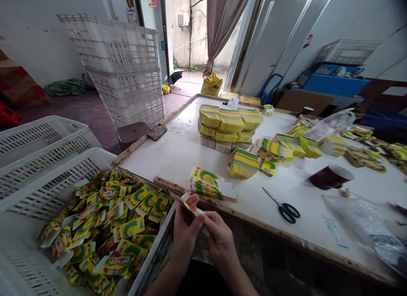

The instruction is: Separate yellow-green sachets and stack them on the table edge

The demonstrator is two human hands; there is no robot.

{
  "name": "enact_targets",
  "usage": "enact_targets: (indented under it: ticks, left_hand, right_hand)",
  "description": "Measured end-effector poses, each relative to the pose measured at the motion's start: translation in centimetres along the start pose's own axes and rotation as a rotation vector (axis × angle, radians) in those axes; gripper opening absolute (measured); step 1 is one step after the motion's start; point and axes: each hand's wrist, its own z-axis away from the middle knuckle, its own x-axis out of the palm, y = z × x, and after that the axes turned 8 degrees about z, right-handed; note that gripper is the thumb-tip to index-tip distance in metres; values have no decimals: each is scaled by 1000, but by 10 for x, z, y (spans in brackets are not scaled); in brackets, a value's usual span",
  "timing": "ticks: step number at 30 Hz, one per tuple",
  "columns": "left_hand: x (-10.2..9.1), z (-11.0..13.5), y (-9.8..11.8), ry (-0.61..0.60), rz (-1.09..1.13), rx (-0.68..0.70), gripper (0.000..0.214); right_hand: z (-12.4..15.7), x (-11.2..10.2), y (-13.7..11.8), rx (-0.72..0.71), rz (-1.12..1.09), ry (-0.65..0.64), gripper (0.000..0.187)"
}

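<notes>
Both hands meet in front of me at the table's near edge. My left hand (183, 228) is closed around a small yellow-and-white cardboard box (188, 206), seen nearly edge-on. My right hand (220, 234) pinches the box's near end between thumb and fingers; part of the box is hidden by the fingers. Just beyond lies a fanned stack of flat yellow-green cartons (206, 183) with white flaps. To the left a white plastic crate (104, 154) holds many folded yellow-green boxes (129, 228).
Bundled cartons (230, 122) are piled on the white table (165, 156). Black-handled scissors (288, 212), a dark red mug (330, 177) and a clear plastic bag (365, 228) lie to the right. A phone (157, 132) rests at the left edge. Stacked crates (124, 71) stand behind.
</notes>
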Motion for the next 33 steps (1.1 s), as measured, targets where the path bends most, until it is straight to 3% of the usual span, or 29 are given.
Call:
enact_targets:
  ticks: [4,7,10,15,20,24,27,29,31,33]
  left_hand:
    - [-3,-5,12,-3,-56,-86,37]
    - [-9,-5,12,-60,-34,-158,30]
    - [-14,-1,6,-92,18,-156,28]
    - [-20,4,-1,-156,147,-181,43]
    - [-22,0,-6,5,175,-208,33]
    - [-25,-8,12,-26,88,-143,32]
    - [-33,-14,43,-69,-148,134,52]
    - [-38,-16,61,-189,-421,256,65]
    - [-40,-16,69,-369,-710,213,84]
    - [-36,-14,66,-567,-880,62,91]
  right_hand:
    - [-1,-1,-4,151,-239,-95,31]
    - [-3,-2,1,370,-521,-71,29]
    - [-3,-3,7,499,-701,-24,33]
    - [0,-3,8,579,-806,3,29]
    - [1,4,4,574,-802,-37,18]
    - [-1,-4,12,443,-589,-13,10]
    - [-1,-21,21,185,-150,41,14]
    - [0,-31,21,-13,132,14,26]
    - [0,-37,15,-192,317,-59,31]
    - [2,-37,8,-327,410,-135,30]
